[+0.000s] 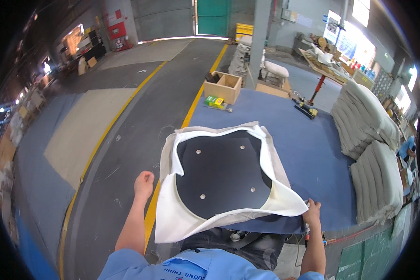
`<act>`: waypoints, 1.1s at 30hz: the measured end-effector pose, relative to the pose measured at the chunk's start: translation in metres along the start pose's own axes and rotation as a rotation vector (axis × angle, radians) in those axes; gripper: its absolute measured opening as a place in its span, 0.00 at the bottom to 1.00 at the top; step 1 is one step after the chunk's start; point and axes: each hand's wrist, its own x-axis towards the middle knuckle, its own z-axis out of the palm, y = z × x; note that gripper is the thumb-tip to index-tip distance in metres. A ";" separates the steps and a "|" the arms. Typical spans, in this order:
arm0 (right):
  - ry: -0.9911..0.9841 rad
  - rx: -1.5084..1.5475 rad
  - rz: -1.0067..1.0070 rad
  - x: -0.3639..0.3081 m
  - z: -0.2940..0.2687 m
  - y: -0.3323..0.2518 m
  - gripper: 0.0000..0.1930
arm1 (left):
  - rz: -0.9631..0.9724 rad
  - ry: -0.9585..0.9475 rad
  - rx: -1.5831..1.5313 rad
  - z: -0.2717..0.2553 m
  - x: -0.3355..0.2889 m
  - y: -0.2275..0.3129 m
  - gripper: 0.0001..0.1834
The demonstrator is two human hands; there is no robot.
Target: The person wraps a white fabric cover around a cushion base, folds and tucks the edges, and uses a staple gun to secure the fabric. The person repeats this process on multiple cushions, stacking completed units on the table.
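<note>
A dark seat panel with several round holes [224,170] lies on the worktable in front of me. White padding [182,224] stands up loosely around its rim, with beige cloth [279,163] showing at the outer edges. Off to the left of the padding is my left hand [143,185], fingers curled, touching nothing and with nothing visible in it. My right hand [311,213] is closed by the padding's near right corner, around a grey metal tool that the fingers mostly hide. A red fitting [307,237] shows just below that hand.
Blue sheeting [308,158] covers the worktable. At its far end are a wooden box [223,87], a green and yellow carton [214,101] and a black and yellow tool [305,109]. Stacked pale cushions [375,179] line the right side. A pillar [260,42] rises beyond.
</note>
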 end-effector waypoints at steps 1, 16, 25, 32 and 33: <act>-0.003 -0.040 -0.075 0.006 -0.014 0.001 0.36 | -0.062 -0.003 -0.039 0.007 0.007 -0.004 0.12; -0.495 -0.147 0.083 0.107 0.040 -0.105 0.36 | -0.370 -0.203 -0.154 0.069 0.048 0.049 0.35; -0.455 0.381 -0.165 0.046 0.022 -0.147 0.15 | -0.188 0.000 -0.072 0.085 0.032 0.060 0.29; -0.405 0.534 -0.255 -0.016 0.047 -0.177 0.18 | 0.310 0.292 -0.053 0.032 0.108 0.160 0.21; -0.474 0.705 -0.181 -0.030 0.071 -0.174 0.18 | 0.407 0.235 -0.094 0.019 0.119 0.202 0.21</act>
